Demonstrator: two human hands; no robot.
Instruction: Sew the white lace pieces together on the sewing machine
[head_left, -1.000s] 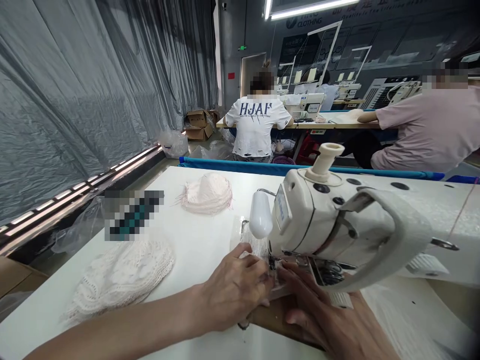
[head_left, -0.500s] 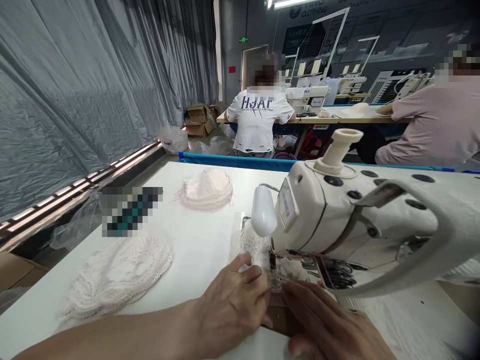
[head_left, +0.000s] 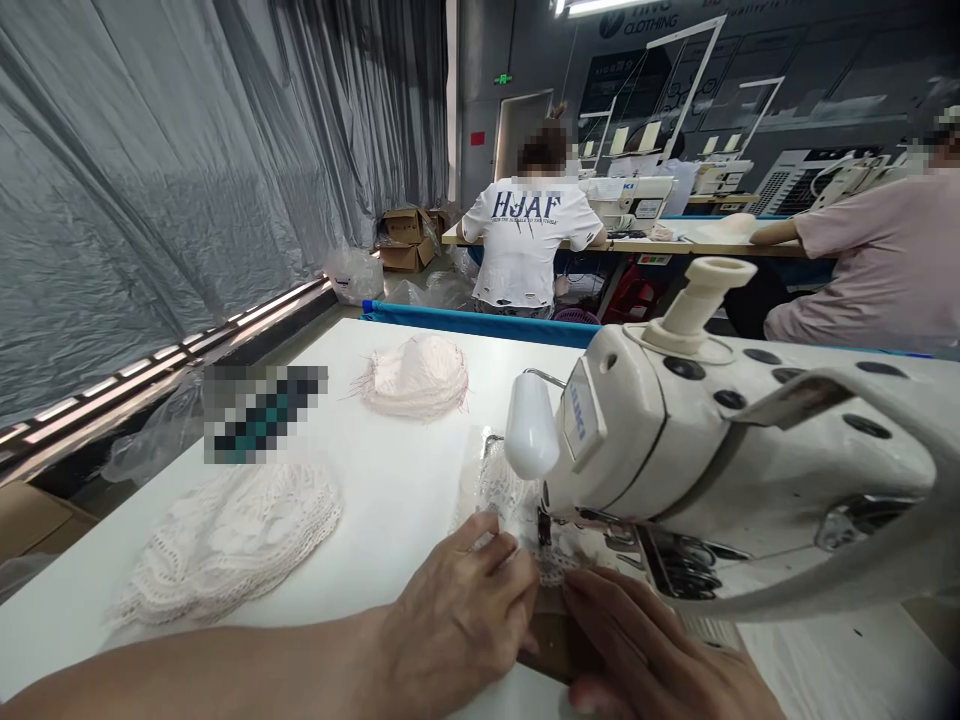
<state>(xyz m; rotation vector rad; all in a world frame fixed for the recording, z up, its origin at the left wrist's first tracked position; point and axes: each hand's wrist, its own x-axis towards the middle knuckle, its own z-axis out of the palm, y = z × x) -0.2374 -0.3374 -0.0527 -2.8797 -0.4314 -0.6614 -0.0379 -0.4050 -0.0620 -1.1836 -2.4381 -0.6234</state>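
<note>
A white sewing machine (head_left: 637, 430) stands over a strip of white lace (head_left: 510, 485) lying at its needle and presser foot. My left hand (head_left: 469, 600) is left of the foot, its fingers curled down and closed on the lace. On the near side of the foot, my right hand (head_left: 660, 650) lies with fingers stretched flat, the fingertips touching the lace edge and the thumb apart. A brown patch of the machine bed (head_left: 559, 645) shows between the hands. What lies beneath both palms is hidden.
On the white table (head_left: 405, 500), a stack of white lace pieces (head_left: 240, 540) lies left and a pale pink frayed-edged stack (head_left: 416, 375) farther back. A white lamp (head_left: 531, 425) hangs beside the machine head. Two people (head_left: 529, 235) sit ahead; cardboard boxes (head_left: 405, 238) stand behind.
The view has shifted slightly, moving the machine a little right in the picture. Both hands keep nearly the same places on the lace by the presser foot.
</note>
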